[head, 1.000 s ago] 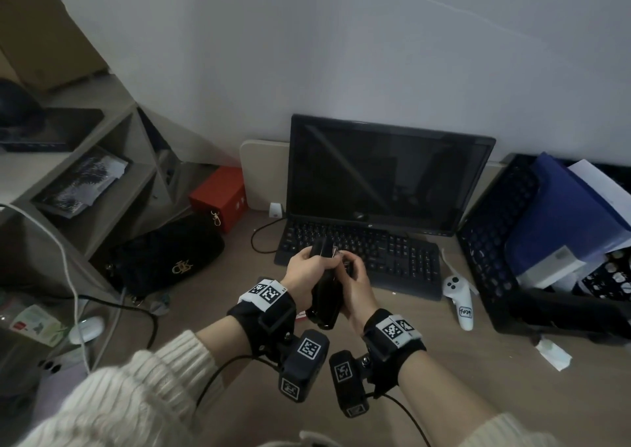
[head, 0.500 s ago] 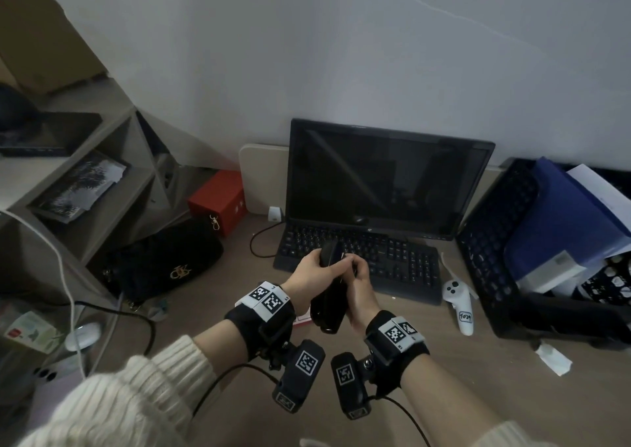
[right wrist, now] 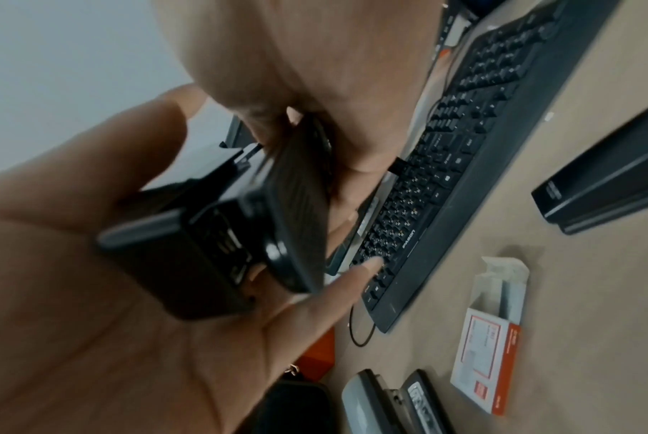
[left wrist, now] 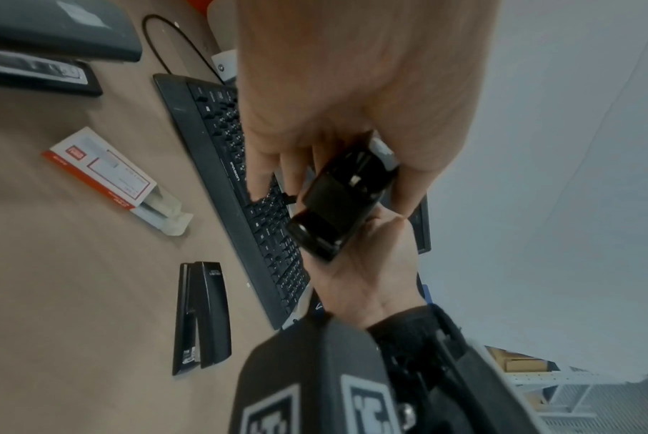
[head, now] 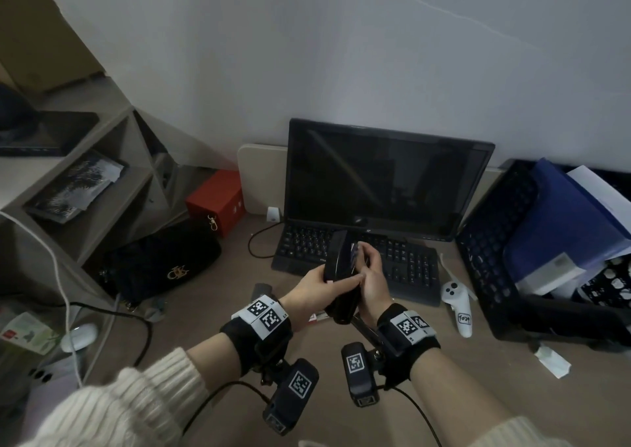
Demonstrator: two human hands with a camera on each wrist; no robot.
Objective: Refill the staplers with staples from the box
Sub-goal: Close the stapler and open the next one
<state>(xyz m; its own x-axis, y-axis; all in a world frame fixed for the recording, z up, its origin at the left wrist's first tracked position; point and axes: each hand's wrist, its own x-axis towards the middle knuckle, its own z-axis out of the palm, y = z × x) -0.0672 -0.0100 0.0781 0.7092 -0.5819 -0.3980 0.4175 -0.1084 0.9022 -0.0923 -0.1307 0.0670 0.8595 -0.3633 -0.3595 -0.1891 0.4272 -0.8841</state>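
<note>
The stapler (left wrist: pixel 333 211) is glossy black plastic, the staple box (left wrist: pixel 99 170) printed card, the desk (left wrist: pixel 73 279) matt wood-look.

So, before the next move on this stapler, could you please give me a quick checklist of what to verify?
1. Black plastic stapler held off the desk: ok, the left hand grips its body.
2. Right hand supports it: ok, fingers curl round its other side.
3. Stapler opened for loading: ok, top arm stands away from the base in the head view.
4. Staples already in the channel: cannot tell, hidden by the hands.
5. Red-and-white cardboard staple box ready: ok, it lies on the brown desk, its end open.
6. Other staplers waiting: ok, a black one lies beside the black keyboard.
</note>
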